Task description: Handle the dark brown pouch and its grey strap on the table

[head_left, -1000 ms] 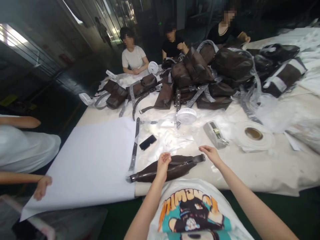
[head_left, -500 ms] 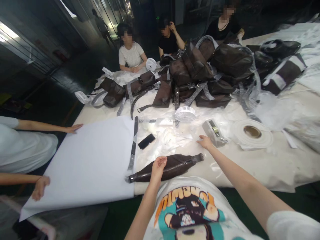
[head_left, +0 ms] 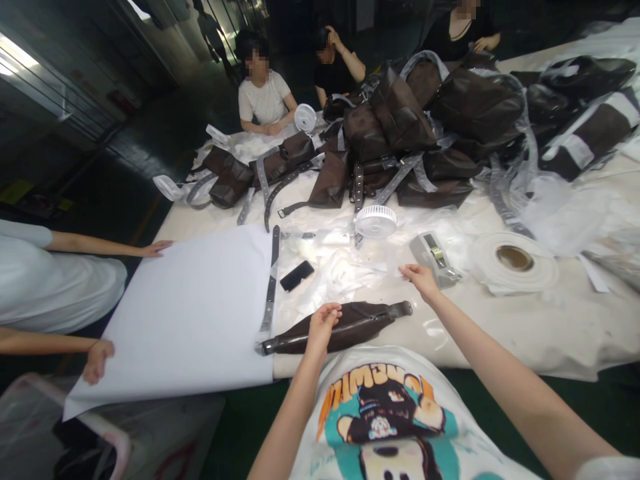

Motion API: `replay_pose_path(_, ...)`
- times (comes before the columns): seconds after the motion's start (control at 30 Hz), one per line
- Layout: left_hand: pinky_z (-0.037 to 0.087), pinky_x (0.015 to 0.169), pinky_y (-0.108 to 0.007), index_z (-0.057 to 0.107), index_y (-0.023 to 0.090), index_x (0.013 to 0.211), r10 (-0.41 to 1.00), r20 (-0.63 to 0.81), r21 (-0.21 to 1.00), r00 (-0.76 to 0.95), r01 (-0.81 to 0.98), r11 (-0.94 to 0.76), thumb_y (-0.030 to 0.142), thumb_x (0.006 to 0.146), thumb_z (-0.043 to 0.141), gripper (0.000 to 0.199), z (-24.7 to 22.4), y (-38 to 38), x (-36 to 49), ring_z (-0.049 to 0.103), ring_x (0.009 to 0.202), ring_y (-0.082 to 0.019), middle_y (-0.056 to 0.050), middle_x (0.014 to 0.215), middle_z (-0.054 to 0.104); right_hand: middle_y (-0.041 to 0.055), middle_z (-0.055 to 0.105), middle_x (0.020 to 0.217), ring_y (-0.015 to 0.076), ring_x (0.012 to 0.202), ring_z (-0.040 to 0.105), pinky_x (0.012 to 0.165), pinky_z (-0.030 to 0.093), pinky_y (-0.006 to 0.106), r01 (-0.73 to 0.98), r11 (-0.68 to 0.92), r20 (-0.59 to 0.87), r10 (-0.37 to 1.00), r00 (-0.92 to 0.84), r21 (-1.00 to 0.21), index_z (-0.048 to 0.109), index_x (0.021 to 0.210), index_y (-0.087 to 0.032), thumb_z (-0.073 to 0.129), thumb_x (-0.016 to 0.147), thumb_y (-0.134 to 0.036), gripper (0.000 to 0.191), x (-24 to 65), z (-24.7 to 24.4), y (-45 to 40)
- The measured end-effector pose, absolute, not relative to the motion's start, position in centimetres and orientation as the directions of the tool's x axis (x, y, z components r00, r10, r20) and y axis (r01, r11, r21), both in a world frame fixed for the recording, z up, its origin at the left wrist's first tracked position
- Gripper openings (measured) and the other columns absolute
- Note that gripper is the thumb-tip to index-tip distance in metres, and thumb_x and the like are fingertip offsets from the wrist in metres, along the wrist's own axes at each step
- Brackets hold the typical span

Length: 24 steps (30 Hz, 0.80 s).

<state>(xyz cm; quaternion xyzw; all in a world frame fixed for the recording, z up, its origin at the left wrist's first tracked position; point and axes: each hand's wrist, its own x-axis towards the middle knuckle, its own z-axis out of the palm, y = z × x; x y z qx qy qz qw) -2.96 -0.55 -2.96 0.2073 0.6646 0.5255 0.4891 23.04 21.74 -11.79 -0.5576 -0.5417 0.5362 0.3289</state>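
Observation:
In the head view a dark brown belt bag (head_left: pixel 357 327) with a zip lies on the table in front of me. My left hand (head_left: pixel 324 325) is over its middle, thumb and fingertips pinched together. Whatever that pinch holds, if anything, is too small to see. Farther right, my right hand (head_left: pixel 421 280) is above the table beside a grey tape dispenser (head_left: pixel 431 259). Its fingertips are pressed together near thin clear plastic, and I cannot make out what is between them. A black phone (head_left: pixel 297 275) lies beyond the bag.
On the left a co-worker's hands (head_left: pixel 100 360) rest on a large white sheet (head_left: pixel 200 307), with a dark strap (head_left: pixel 272 280) along its edge. Brown bags (head_left: pixel 390 120) are heaped at the back. A small white fan (head_left: pixel 376 221) and a white roll (head_left: pixel 543 267) stand nearer.
The view has shifted slightly. My right hand's fingers have drawn together more near the tape dispenser. My left hand stays over the belt bag, which lies in the same place.

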Motion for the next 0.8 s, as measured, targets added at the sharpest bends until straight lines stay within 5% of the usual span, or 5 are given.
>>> replay_pose_path(0.37,0.052,0.081,-0.030,0.072,0.019,0.094,0.808,-0.415,0.907,-0.418,-0.265,0.328,0.040,0.076,0.073,0.028,-2.4,-1.3,-2.6,0.069,0.091,-0.019,-0.010,0.106,0.074,0.0152,0.075,0.108,0.0289,0.103,0.067,0.101,0.049,0.047,0.222,-0.168,-0.197,0.974,-0.114,-0.960,0.070,0.105,-0.016,0.074,0.065,-0.054,0.055,22.4,-12.8,20.4)
replay_pose_path(0.57,0.052,0.079,-0.033,0.071,0.019,0.092,0.773,-0.400,0.915,-0.493,-0.256,0.311,0.045,0.074,0.075,0.032,0.8,-2.2,-3.0,0.068,0.083,-0.019,-0.008,0.096,0.073,0.0207,0.072,0.114,0.0352,0.108,0.066,0.090,0.053,0.051,0.246,-0.230,-0.237,0.971,-0.002,-0.942,0.069,0.108,-0.013,0.068,0.065,-0.053,0.058,23.8,-12.5,18.0)
replay_pose_path(0.8,0.056,0.082,-0.046,0.074,0.029,0.087,0.926,0.094,0.995,-0.365,0.020,-0.093,0.050,0.087,0.063,0.024,15.6,-7.8,-0.9,0.065,0.088,-0.027,-0.007,0.088,0.068,0.0138,0.076,0.098,0.0325,0.100,0.070,0.077,0.056,0.041,0.149,-0.371,-0.371,0.928,0.030,-0.917,0.074,0.099,-0.018,0.073,0.064,-0.049,0.046,25.3,-11.0,15.0)
